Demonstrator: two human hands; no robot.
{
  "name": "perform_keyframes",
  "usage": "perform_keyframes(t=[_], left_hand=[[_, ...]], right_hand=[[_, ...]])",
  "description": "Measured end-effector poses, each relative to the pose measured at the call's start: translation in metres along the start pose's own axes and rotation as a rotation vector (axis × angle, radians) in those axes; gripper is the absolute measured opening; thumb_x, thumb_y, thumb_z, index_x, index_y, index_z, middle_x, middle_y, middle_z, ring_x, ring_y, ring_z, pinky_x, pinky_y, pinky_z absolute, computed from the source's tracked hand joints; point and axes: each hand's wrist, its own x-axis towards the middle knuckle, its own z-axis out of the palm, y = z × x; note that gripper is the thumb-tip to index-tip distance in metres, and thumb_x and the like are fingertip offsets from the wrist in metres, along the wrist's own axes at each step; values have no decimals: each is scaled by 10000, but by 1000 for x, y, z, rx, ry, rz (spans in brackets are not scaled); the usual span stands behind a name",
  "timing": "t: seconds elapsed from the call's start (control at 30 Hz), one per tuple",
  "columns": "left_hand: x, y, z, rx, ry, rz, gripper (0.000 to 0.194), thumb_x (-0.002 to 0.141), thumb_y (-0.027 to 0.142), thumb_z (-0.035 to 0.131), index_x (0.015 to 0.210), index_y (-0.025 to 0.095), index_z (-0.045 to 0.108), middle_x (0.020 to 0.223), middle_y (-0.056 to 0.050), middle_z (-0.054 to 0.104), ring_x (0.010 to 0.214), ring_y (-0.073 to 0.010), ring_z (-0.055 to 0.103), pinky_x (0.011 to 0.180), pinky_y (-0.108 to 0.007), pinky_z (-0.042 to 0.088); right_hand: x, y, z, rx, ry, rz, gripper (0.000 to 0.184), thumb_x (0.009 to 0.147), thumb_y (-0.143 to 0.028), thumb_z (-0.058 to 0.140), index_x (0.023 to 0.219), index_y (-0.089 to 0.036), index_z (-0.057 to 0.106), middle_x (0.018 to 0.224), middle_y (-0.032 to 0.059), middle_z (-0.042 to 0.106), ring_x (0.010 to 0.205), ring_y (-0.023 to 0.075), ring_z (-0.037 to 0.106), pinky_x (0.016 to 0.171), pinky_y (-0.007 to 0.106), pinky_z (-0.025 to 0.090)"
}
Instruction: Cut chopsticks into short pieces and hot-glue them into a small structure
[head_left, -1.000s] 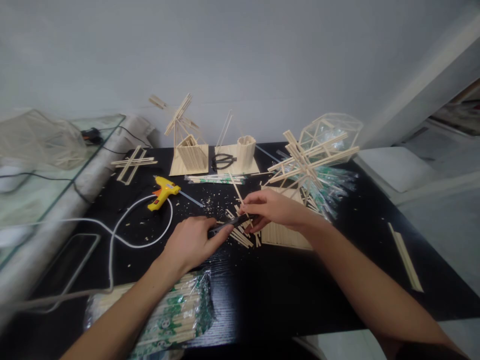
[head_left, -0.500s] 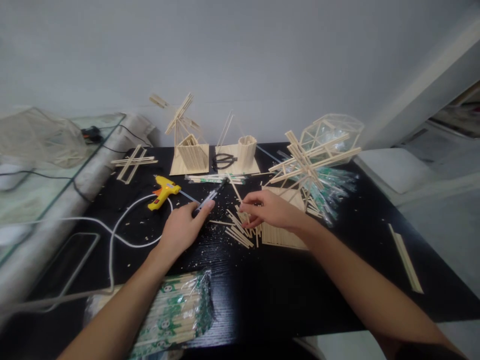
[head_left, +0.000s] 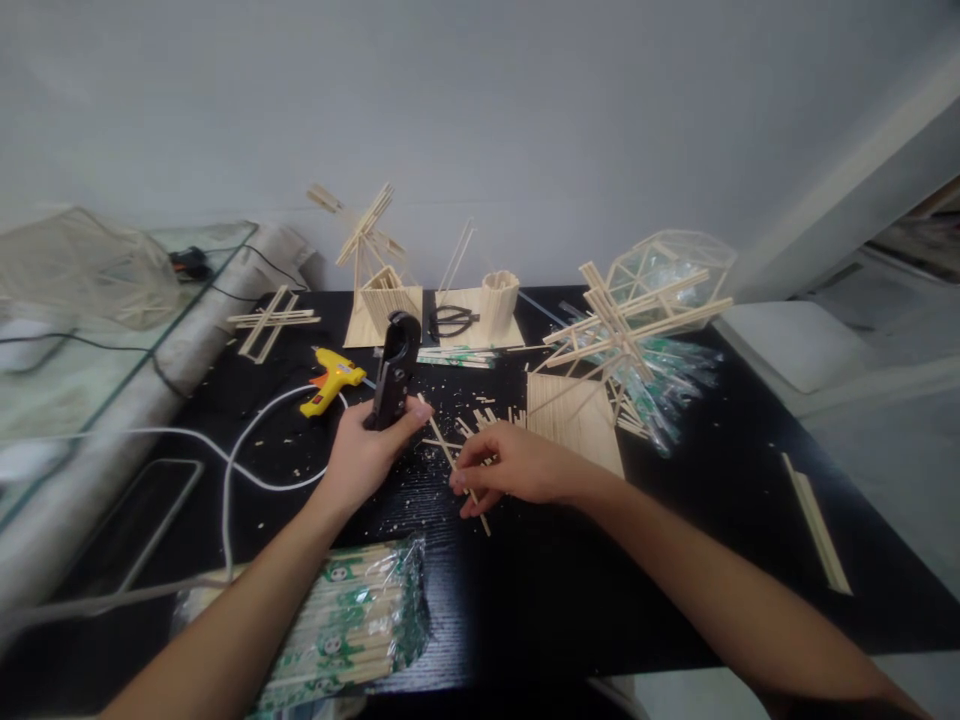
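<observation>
My left hand [head_left: 375,447] is wrapped round a black hook-jawed hand cutter [head_left: 394,368], its curved head pointing up. A thin wooden stick [head_left: 444,445] slants between my hands, pinched near its lower part by the fingers of my right hand [head_left: 502,465]. The stick's upper end is at my left thumb tip. Short cut sticks [head_left: 480,420] lie behind my right hand, which partly hides them. Beyond that hand lies a square wooden stick panel [head_left: 574,420], with a windmill-like stick frame [head_left: 615,325] above it.
A yellow glue gun [head_left: 331,380] with a white cable lies left. At the back stand two stick models on bases [head_left: 382,325] [head_left: 480,310], black scissors [head_left: 452,320] on one. A bag of wrapped chopsticks [head_left: 352,620] lies in front; empty wrappers [head_left: 667,390] lie right.
The cutter has turned upright in my left hand. My right hand has moved left and nearer me, bringing the stick close to my left thumb.
</observation>
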Motion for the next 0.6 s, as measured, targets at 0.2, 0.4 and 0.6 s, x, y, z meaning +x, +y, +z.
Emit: perform_keyframes(t=[0.2, 0.4, 0.6], left_hand=[[0, 6, 1, -79, 32, -26, 329, 738, 441, 810, 799, 150, 670, 504, 68, 417, 434, -68, 345, 413, -219, 243], [-1, 2, 1, -5, -42, -11, 335, 753, 461, 805, 783, 158, 665, 507, 61, 435, 450, -77, 365, 430, -223, 264], [-3, 2, 3, 28, -96, -15, 357, 760, 487, 797, 775, 152, 677, 495, 63, 423, 440, -69, 337, 425, -219, 236]], right_hand=[[1, -6, -20, -60, 66, -106, 210, 670, -155, 870, 858, -170, 778, 1042, 78, 784, 1040, 212, 739, 937, 345, 582], [5, -5, -17, 98, 80, -90, 254, 669, -330, 913, 829, -173, 793, 914, 47, 781, 866, 179, 738, 817, 338, 636], [3, -2, -5, 113, 39, -24, 238, 799, -326, 826, 953, -181, 717, 808, 25, 761, 658, 161, 744, 515, 215, 593]])
